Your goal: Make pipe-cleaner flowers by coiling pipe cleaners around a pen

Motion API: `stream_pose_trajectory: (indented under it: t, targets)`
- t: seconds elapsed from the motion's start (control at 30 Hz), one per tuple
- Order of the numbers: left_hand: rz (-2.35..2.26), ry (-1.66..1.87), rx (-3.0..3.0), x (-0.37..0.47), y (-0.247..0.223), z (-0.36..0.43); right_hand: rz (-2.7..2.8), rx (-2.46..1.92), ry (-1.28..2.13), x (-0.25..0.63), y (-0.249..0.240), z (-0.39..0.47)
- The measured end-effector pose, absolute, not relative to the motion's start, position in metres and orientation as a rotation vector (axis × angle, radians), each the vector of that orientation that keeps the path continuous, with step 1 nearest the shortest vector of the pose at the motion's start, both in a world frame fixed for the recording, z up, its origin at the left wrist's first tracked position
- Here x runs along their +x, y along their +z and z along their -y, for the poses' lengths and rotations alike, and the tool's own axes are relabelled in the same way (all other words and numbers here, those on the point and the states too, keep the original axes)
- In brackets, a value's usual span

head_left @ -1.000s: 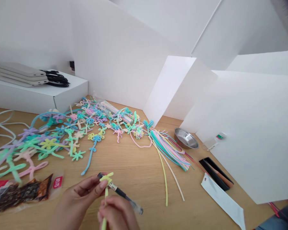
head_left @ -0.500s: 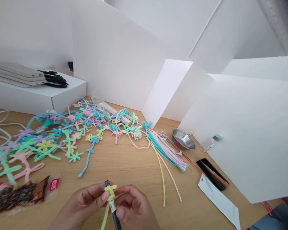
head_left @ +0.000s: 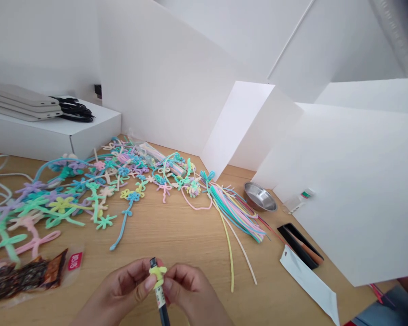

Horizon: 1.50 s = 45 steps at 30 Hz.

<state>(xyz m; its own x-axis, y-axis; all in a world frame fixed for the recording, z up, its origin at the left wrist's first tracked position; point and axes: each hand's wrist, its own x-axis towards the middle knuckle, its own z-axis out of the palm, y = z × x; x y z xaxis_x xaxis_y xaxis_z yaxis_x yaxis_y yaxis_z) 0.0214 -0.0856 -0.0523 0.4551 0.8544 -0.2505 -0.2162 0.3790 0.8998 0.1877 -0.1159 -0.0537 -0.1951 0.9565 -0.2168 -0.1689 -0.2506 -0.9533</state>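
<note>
A yellow pipe cleaner [head_left: 156,277] is wrapped around the upper part of a dark pen [head_left: 163,312] with a pale patterned band. The pen stands tilted between my hands, low in the picture. My left hand [head_left: 124,290] is closed, its thumb pressing the wrapped pipe cleaner against the pen. From the other side, my right hand [head_left: 195,290] pinches at the yellow coil, thumb against the fingers. The pipe cleaner's long tail is hidden.
Pastel pipe-cleaner flowers [head_left: 61,203] spread over the left. Loose pipe cleaners [head_left: 238,213] lie beside a metal bowl [head_left: 260,197]. At right are a black case [head_left: 299,244] and a white packet [head_left: 311,280]; a snack bag [head_left: 30,276] lies front left. White panels [head_left: 163,81] stand behind.
My right hand has drawn in closer, its thumb moving up from beside the pen's lower barrel to the yellow coil. The hanging yellow tail has gone out of sight.
</note>
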Motion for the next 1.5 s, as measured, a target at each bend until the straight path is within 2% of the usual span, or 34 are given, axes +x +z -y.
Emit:
stream_pose_trajectory:
  t: [0.2, 0.43, 1.03, 1.5]
  targets:
    - [-0.807, 0.751, 1.091, 0.020, -0.062, 0.084, 1.682, -1.498, 0.932, 0.201, -0.023, 0.116]
    - [-0.756, 0.691, 1.055, 0.024, -0.063, 0.086, 1.761, -1.469, 0.861, 0.207, -0.022, 0.114]
    - [-0.815, 0.797, 0.969, 0.025, -0.067, 0.089, 1.666, -1.349, 0.610, 0.201, -0.033, 0.116]
    - [-0.781, 0.742, 1.092, 0.019, -0.069, 0.087, 1.822, -1.241, -0.064, 0.196, -0.038, 0.120]
